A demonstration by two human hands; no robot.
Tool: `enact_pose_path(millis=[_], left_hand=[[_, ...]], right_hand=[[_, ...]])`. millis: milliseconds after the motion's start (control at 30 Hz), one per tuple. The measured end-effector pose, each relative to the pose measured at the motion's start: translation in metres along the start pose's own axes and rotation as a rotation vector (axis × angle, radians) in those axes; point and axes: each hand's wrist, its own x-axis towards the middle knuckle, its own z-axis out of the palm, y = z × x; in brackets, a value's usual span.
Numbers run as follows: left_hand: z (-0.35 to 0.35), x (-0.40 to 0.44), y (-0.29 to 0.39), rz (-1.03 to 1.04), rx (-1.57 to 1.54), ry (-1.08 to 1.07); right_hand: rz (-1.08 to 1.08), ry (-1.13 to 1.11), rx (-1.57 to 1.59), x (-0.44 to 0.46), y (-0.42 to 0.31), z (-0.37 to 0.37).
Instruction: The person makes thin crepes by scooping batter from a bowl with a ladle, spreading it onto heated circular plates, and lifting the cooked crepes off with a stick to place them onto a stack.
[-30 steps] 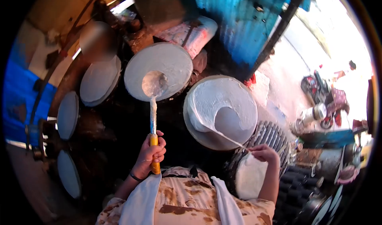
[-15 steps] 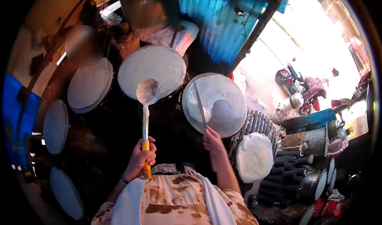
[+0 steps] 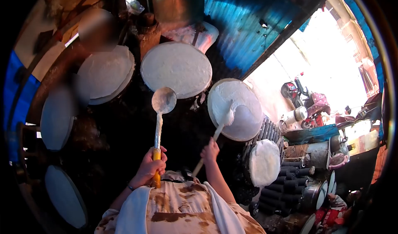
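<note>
My left hand [image 3: 152, 166] is closed round the yellow handle of a ladle [image 3: 164, 100], whose batter-smeared bowl is held up near the lower edge of a round white-covered griddle [image 3: 177, 68]. Closed on a long thin stick [image 3: 218, 131], my right hand [image 3: 210, 151] is below a second round griddle [image 3: 248, 118]. The far end of the stick carries white batter and lies over this griddle's surface. White batter covers the griddle's upper left part, while a smoother greyish area shows at its lower right.
A white round sheet [image 3: 264, 162] lies on a slatted rack [image 3: 271, 130] at the right. More round griddles [image 3: 105, 74] stand at the left. Black cylinders [image 3: 286, 188] are stacked at the lower right. A motorbike [image 3: 306, 97] stands outside, past a blue corrugated wall [image 3: 244, 31].
The stick has swung from lying across the second griddle to pointing up into its middle, with batter on its end. The ladle has moved off the first griddle's surface. The whole view has shifted.
</note>
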Motion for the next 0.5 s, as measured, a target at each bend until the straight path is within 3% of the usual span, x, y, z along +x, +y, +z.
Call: enact_pose_path(millis=[167,300,400,433,500], left_hand=[[0.010,0.013,0.002,-0.008,0.041,-0.035],[0.018,0.026,0.001,-0.092,0.053,-0.080],[0.023,0.032,-0.002,-0.104,0.085,-0.099],[0.027,0.034,-0.003,-0.113,0.096,-0.109],[0.033,0.039,-0.004,-0.135,0.103,-0.089]], right_hand=[[-0.146,0.187,0.072,-0.002,-0.002,0.014],[-0.249,0.065,-0.496,0.005,0.020,-0.012],[-0.259,0.113,-0.414,0.024,0.014,-0.083],[-0.114,0.138,-0.344,0.002,-0.017,-0.084],[-0.115,0.169,-0.252,0.004,-0.042,-0.091]])
